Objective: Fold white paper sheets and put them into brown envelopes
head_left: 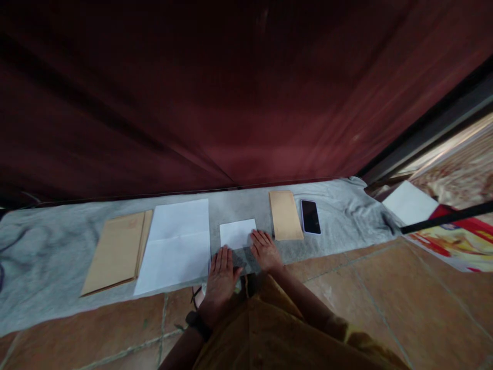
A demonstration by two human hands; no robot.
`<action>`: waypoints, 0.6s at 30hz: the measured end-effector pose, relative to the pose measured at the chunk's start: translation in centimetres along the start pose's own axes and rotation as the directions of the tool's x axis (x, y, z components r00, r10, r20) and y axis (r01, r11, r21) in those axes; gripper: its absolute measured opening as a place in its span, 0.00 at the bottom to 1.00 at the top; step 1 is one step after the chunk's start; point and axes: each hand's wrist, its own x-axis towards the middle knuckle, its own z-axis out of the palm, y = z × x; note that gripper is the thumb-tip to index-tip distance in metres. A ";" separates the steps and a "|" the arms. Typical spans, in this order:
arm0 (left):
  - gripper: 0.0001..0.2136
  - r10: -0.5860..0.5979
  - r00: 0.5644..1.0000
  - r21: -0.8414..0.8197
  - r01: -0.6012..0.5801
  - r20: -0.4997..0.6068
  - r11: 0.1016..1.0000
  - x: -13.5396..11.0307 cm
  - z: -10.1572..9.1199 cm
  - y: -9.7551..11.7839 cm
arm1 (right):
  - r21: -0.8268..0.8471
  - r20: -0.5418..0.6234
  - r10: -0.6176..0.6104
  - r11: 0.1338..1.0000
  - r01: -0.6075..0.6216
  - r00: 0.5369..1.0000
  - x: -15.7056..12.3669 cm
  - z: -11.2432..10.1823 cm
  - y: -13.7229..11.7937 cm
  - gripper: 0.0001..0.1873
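A small white folded paper [238, 233] lies flat on the grey cloth [239, 203] in front of me. My left hand [222, 275] rests palm down at its lower left corner, fingers stretched out. At the lower right corner my right hand [265, 251] lies flat, its fingertips at the paper's edge. Neither hand grips anything. Left of the small paper is a stack of large white sheets [175, 246] with a crease across the middle. To its right lie small brown envelopes [285, 216].
Large brown envelopes [115, 252] lie at the left, beside the white sheets. A phone [310, 217] with a dark screen is right of the small envelopes. A dark red curtain [246, 128] hangs behind the cloth. Printed packaging [458, 236] is at the far right, above the tiled floor [385, 288].
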 end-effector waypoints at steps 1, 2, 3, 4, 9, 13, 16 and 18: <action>0.32 0.001 1.000 0.006 -0.001 0.011 1.000 0.1 0.0 0.0 | -0.005 0.000 0.012 1.000 -0.012 1.000 0.5 0.1 0.0 0.24; 0.31 0.002 1.000 0.012 -0.002 0.018 1.000 0.1 -0.1 0.0 | -0.011 0.000 0.024 1.000 -0.024 1.000 1.1 0.3 0.1 0.24; 0.31 0.000 1.000 0.016 0.000 0.023 1.000 0.2 -0.2 0.1 | -0.017 0.001 0.036 0.999 -0.036 0.999 1.5 0.4 0.2 0.24; 0.30 -0.004 1.000 0.022 0.004 0.026 1.000 0.2 -0.3 0.2 | -0.022 0.002 0.046 0.999 -0.046 0.999 1.9 0.6 0.3 0.25; 0.28 -0.021 0.997 0.044 0.018 0.071 0.999 0.9 -1.9 1.1 | -0.024 -0.003 0.062 0.998 -0.062 0.998 2.9 0.9 0.7 0.26; 0.28 0.030 0.995 0.023 -0.033 0.098 0.999 2.8 -3.3 2.0 | -0.013 -0.012 0.072 0.997 -0.072 0.997 3.2 1.0 0.6 0.26; 0.27 0.126 0.988 -0.026 -0.124 0.092 0.992 4.4 -3.1 2.8 | -0.018 -0.008 0.073 0.997 -0.074 0.997 3.3 1.2 0.4 0.27; 0.28 0.155 0.983 -0.052 -0.151 0.101 0.987 5.0 -2.5 3.3 | -0.033 -0.004 0.085 0.996 -0.086 0.996 3.3 1.3 0.2 0.28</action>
